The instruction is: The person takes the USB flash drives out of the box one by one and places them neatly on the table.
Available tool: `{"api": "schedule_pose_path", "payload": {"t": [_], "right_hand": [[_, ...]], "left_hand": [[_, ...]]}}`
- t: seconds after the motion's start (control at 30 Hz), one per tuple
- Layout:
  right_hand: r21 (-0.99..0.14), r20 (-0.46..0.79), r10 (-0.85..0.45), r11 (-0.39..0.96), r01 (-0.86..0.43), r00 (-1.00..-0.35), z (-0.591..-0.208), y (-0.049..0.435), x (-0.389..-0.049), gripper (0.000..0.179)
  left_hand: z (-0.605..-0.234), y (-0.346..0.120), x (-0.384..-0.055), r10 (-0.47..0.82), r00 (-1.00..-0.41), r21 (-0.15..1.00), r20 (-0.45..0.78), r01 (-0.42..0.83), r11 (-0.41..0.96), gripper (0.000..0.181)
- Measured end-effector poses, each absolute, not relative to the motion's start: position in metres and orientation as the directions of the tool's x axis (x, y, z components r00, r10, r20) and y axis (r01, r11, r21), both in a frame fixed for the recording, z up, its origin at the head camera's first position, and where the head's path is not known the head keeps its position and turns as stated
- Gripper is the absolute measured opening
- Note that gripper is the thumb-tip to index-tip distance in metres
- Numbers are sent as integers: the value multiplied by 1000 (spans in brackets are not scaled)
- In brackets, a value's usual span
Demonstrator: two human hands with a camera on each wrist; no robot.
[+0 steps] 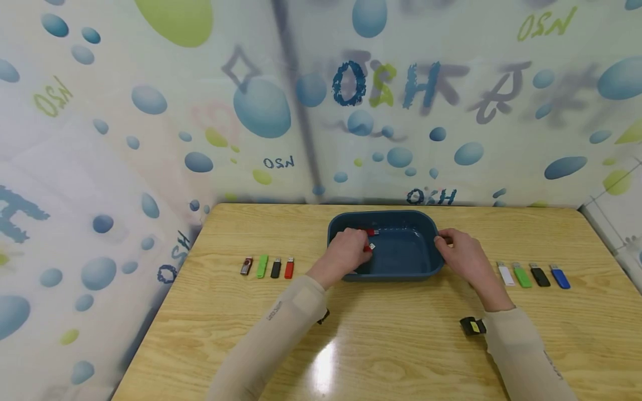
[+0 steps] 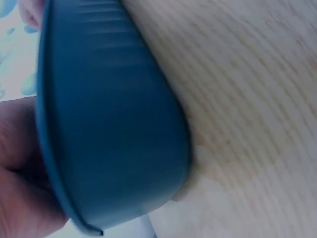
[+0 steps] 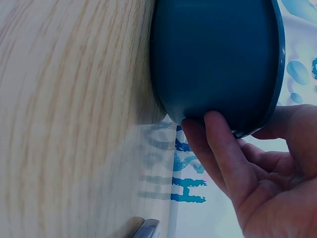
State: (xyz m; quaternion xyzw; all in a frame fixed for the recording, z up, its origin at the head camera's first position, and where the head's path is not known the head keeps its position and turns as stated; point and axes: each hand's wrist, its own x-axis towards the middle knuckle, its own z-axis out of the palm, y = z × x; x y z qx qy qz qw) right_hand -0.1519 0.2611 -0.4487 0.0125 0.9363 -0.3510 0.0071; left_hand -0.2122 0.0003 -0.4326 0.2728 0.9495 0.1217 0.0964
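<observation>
A dark blue plastic bin (image 1: 406,275) stands on the table. My left hand (image 1: 346,250) reaches over its left end, fingers down inside, and pinches a red USB stick (image 1: 369,248) whose metal plug shows beside the fingers. Another red USB stick (image 1: 372,231) lies in the bin just beyond that hand. In the left wrist view the bin's wall (image 2: 119,124) hides the fingertips. At the opposite end my right hand (image 1: 458,250) grips the rim, thumb on top. Its fingers (image 3: 223,139) press against the outer wall in the right wrist view.
Left of the bin lies a row of USB sticks: brown (image 1: 246,265), green (image 1: 262,266), black (image 1: 276,268) and red (image 1: 289,268). Another row on the right has white (image 1: 505,274), green (image 1: 521,275), black (image 1: 539,275) and blue (image 1: 560,277) ones. A patterned curtain (image 1: 311,139) hangs behind the wooden table (image 1: 391,345).
</observation>
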Motion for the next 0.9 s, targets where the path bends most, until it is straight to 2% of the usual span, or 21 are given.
{"api": "schedule_pose_path", "payload": {"t": [0.27,0.6,0.9], "right_hand": [[-659,-23,23,752,33,-999,-449,261,-152,45],[-654,-23,20,756,30,-1000,-451,262,-152,46],[-657,-26,23,753,34,-999,-451,262,-152,46]], "left_hand": [[-416,-13,-210,505,-862,328,38,488,809,14],[-399,-30,-206,450,-893,444,26,413,795,15],[-395,-54,-201,412,-907,476,85,400,783,12]]}}
